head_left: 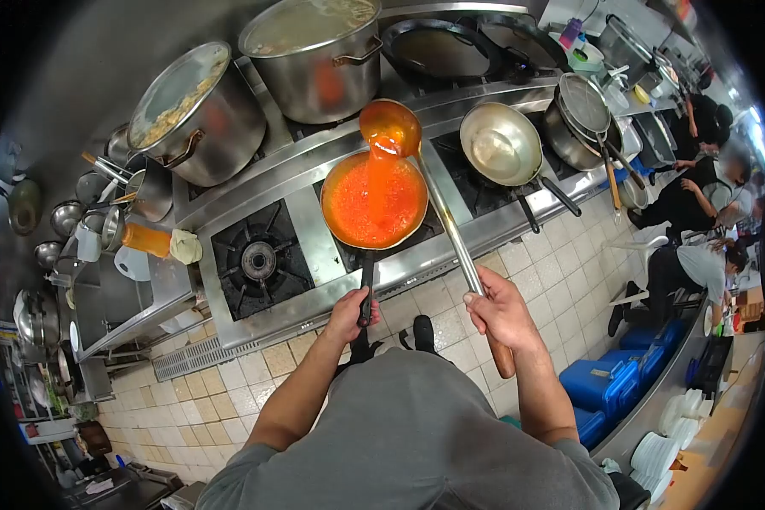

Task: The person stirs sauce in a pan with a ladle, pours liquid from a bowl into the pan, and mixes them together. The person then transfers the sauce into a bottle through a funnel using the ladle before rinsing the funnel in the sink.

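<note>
My left hand [350,314] is closed around the black handle of a frying pan [338,232], which is over the stove's middle burner. Orange-red sauce [404,202] covers the pan's bottom. In my right hand [500,308] is the long metal handle of a ladle [391,119], gripped near its wooden end. The ladle's bowl is tilted above the far side of the pan, and a thick stream of red sauce falls from it into the pan.
Two large stockpots [202,119] stand behind the burners at the left. An uncovered burner [259,260] lies left of the pan. Another frying pan [500,146] and a pot with a strainer [583,104] sit to the right. People [697,263] are at the far right, near blue bins [602,384].
</note>
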{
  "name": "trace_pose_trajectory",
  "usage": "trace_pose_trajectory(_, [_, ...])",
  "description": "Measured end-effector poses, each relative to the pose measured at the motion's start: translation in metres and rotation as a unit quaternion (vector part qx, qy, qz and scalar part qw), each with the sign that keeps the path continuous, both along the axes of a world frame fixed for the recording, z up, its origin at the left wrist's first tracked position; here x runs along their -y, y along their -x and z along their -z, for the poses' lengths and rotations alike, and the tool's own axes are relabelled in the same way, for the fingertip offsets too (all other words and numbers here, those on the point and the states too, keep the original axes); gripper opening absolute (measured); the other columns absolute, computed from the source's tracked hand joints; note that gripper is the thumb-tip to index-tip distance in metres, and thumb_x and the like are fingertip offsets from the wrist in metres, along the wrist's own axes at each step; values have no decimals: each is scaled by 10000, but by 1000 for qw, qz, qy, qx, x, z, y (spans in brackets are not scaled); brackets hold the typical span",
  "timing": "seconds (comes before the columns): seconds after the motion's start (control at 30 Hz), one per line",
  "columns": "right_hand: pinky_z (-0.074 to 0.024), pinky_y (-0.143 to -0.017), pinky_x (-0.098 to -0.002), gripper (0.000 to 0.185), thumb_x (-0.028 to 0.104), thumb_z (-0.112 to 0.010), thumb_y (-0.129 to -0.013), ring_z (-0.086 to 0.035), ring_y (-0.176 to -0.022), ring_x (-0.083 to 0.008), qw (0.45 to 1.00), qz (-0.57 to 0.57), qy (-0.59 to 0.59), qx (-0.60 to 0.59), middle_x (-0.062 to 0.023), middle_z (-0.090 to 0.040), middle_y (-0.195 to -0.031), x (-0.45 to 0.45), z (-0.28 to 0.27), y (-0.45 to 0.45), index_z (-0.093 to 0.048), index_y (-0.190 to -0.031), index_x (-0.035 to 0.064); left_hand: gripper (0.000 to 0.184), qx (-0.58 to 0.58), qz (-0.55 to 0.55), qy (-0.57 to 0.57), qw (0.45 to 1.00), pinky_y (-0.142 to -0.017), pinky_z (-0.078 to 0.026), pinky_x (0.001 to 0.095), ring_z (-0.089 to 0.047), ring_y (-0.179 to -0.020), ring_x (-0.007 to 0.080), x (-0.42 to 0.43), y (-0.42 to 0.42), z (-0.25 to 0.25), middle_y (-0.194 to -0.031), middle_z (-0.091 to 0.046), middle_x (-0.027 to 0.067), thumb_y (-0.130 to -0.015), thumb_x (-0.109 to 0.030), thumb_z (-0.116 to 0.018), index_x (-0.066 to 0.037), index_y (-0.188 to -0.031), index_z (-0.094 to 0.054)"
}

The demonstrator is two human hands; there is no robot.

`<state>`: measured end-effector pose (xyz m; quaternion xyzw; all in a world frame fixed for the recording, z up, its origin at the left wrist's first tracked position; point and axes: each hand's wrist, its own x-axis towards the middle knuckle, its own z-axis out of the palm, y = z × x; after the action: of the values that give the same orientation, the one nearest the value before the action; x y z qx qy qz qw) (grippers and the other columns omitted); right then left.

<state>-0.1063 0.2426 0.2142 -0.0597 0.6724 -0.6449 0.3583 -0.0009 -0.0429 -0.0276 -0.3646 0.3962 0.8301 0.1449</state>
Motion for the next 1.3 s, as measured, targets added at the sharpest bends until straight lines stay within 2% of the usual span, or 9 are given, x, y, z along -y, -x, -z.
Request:
trace_pose_trajectory(0.3, [-419,-501,-235,515,-15,-569,-952,-498,-543,-64,994,-2,-59,-94,14,-503,-725,15,13,2,-504,-1461,27,269,3,-37,-30,999,-680,-609,419,-658,-707,231,-2,-11,1,-932,-676,120,-1050,-302,-551,-43,-1118,-572])
trace_pose_trajectory(0.37, [-543,-735,-364,455,48,-607,-910,-669,-763,-279,959,-56,-190,-201,-154,-683,-902,16,33,11,-568,-1362,12,257,2,-51,-32,998,-682,-599,413,-656,-714,232,-3,-9,-4,-920,-682,115,-1048,-302,-551,-53,-1106,-575])
trace_pose_trajectory(0.47, [-528,-907,-425,441,102,-628,-880,-681,-1013,-424,949,-60,-169,-260,-277,-694,-1074,11,82,25,-601,-1306,-6,286,-13,-33,-46,998,-680,-581,402,-653,-724,225,1,-14,10,-887,-672,104,-1055,-324,-527,-45,-1072,-584])
trace_pose_trajectory(0.63, [-527,-933,-480,433,158,-634,-839,-658,-1058,-464,921,-41,-235,-308,-336,-679,-1038,1,131,17,-620,-1190,-97,303,-69,12,-109,992,-633,-542,404,-609,-687,257,9,-23,36,-803,-607,97,-1058,-294,-464,-32,-950,-571])
trace_pose_trajectory(0.77, [-573,-666,-454,308,173,-631,-877,-723,-751,-316,947,-95,-217,-216,-247,-693,-837,8,173,13,-632,-1023,-99,303,-6,5,-61,998,-714,-542,480,-607,-767,292,14,-21,23,-901,-637,118,-1022,-343,-499,-50,-1012,-577])
trace_pose_trajectory(0.83, [-543,-618,-425,269,214,-636,-905,-677,-682,-264,987,-56,-134,-68,-171,-664,-786,15,147,-2,-621,-944,-51,318,4,39,-34,999,-706,-546,349,-630,-784,214,11,-18,11,-1096,-684,122,-1037,-285,-521,-24,-1184,-626])
trace_pose_trajectory(0.97, [-419,-464,-299,241,253,-640,-951,-496,-518,-91,954,30,108,277,8,-545,-683,33,117,-20,-581,-827,56,283,2,38,38,999,-720,-539,490,-606,-780,292,4,-13,-4,-923,-633,115,-1018,-348,-512,-73,-1055,-568])
trace_pose_trajectory(1.07, [-449,-461,-308,209,209,-654,-931,-515,-506,-133,917,32,174,358,-24,-588,-696,32,91,-15,-604,-808,47,277,-29,44,-8,999,-689,-535,487,-609,-772,279,7,-12,3,-939,-632,92,-1012,-367,-531,-100,-1079,-559])
trace_pose_trajectory(1.3, [-469,-464,-310,179,184,-648,-902,-573,-515,-133,984,34,80,157,-39,-604,-710,22,113,-6,-619,-854,14,211,-47,102,8,994,-641,-512,355,-602,-753,195,63,-41,16,-947,-651,69,-1016,-301,-571,-119,-1114,-616])
